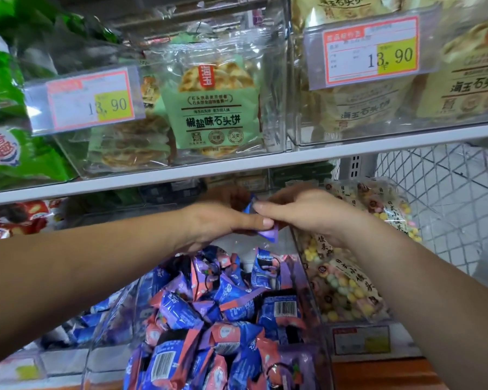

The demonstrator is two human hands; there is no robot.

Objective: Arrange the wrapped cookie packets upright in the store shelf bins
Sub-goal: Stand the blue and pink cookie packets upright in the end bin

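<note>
Just below the white shelf edge, the left hand grips a blue-and-purple cookie packet, with its thumb laid over the top and its fingers curled beneath. The packet sits between the two hands, above the back of the clear bin. The right hand pinches the packet's upper blue corner. Under both wrists, loose packets lie heaped in the bin. Further right is a bag of pastel balls.

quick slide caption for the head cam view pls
Head view: left hand and right hand hold one purple-blue cookie packet over the bin of jumbled blue and pink packets.
</note>
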